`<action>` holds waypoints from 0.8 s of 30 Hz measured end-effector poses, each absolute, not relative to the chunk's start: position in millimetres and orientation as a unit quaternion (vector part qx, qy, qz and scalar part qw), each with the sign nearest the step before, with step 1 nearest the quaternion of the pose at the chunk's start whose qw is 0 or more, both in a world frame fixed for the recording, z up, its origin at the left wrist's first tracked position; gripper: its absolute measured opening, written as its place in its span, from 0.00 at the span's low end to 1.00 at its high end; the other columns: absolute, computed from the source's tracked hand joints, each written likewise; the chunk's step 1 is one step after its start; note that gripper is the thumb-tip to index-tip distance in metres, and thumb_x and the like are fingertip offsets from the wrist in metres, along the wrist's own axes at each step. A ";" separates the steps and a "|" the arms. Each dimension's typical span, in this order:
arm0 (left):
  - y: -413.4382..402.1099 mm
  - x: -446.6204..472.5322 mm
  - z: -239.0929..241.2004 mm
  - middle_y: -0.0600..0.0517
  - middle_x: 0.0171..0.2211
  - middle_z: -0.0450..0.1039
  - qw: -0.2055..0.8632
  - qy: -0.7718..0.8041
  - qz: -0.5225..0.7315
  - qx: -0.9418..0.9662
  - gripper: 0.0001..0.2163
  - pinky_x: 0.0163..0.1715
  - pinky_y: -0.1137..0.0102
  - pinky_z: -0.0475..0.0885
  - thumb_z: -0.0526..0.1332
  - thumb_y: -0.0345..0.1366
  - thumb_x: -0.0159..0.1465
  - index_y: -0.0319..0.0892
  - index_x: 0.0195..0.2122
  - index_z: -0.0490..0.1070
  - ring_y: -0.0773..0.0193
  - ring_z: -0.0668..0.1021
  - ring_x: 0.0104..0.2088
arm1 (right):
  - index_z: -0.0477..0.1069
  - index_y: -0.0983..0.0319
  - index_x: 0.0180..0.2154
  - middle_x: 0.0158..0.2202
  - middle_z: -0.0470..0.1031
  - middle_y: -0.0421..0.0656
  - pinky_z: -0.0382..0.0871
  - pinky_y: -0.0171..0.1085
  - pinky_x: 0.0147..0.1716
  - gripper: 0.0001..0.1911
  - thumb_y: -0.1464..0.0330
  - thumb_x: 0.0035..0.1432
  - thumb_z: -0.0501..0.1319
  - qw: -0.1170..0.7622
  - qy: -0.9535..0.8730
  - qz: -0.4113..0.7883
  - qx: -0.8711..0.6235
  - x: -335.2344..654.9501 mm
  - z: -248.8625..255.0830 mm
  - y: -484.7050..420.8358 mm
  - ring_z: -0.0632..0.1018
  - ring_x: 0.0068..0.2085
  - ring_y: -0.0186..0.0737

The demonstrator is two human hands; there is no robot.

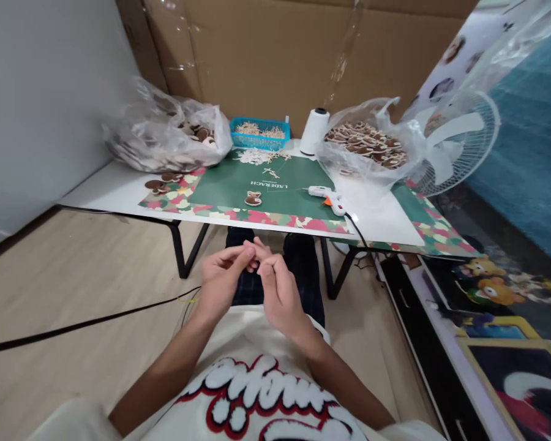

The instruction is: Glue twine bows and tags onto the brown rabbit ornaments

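Observation:
My left hand [223,278] and my right hand [280,293] meet over my lap, in front of the low white table [119,190]. Their fingertips are pinched together around something too small to make out. On the green mat [239,187] ahead lies one brown wooden piece [253,198] and a small pale bow-shaped piece [270,173]. A white glue gun [328,197] rests on the mat's right side, its cord running off the table edge.
A plastic bag of brown pieces [165,138] sits back left, another bag [370,147] back right. A blue basket [259,133] and a white thread cone [314,130] stand between them. A white fan [454,144] is at right. A black cable [82,321] crosses the floor.

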State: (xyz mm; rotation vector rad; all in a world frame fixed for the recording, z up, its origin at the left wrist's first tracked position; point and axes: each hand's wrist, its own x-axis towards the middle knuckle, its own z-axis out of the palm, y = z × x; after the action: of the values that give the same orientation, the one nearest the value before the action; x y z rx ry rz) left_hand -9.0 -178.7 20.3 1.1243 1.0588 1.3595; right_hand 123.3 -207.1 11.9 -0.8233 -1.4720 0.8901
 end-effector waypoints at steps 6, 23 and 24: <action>-175.9 -12.1 20.3 0.51 0.21 0.75 0.519 0.452 0.539 0.485 0.19 0.25 0.70 0.71 0.76 0.52 0.58 0.40 0.25 0.80 0.66 0.74 0.23 | 0.65 0.56 0.41 0.65 0.77 0.50 0.58 0.59 0.73 0.09 0.70 0.77 0.50 0.548 -0.709 0.247 -0.370 127.1 -7.3 -201.1 0.68 0.73 0.45; -178.0 -34.3 30.1 0.46 0.46 0.80 0.302 0.404 0.572 0.647 0.12 0.43 0.68 0.77 0.71 0.40 0.66 0.50 0.51 0.84 0.62 0.79 0.42 | 0.70 0.56 0.42 0.62 0.79 0.51 0.73 0.54 0.65 0.10 0.64 0.77 0.54 0.569 -0.708 0.236 -0.345 141.7 3.0 -202.1 0.73 0.70 0.48; -178.9 -36.0 32.2 0.46 0.45 0.80 0.294 0.397 0.571 0.655 0.11 0.42 0.68 0.77 0.70 0.39 0.68 0.50 0.50 0.85 0.62 0.79 0.41 | 0.70 0.55 0.42 0.62 0.79 0.51 0.73 0.54 0.65 0.10 0.63 0.78 0.53 0.567 -0.710 0.236 -0.344 141.8 3.9 -202.7 0.73 0.70 0.49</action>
State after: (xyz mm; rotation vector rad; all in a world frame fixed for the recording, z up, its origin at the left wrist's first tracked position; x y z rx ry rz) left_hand -36.0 -178.9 32.2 1.7452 1.0563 1.5216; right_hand 141.8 -202.7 3.9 -0.8082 -1.6680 0.5552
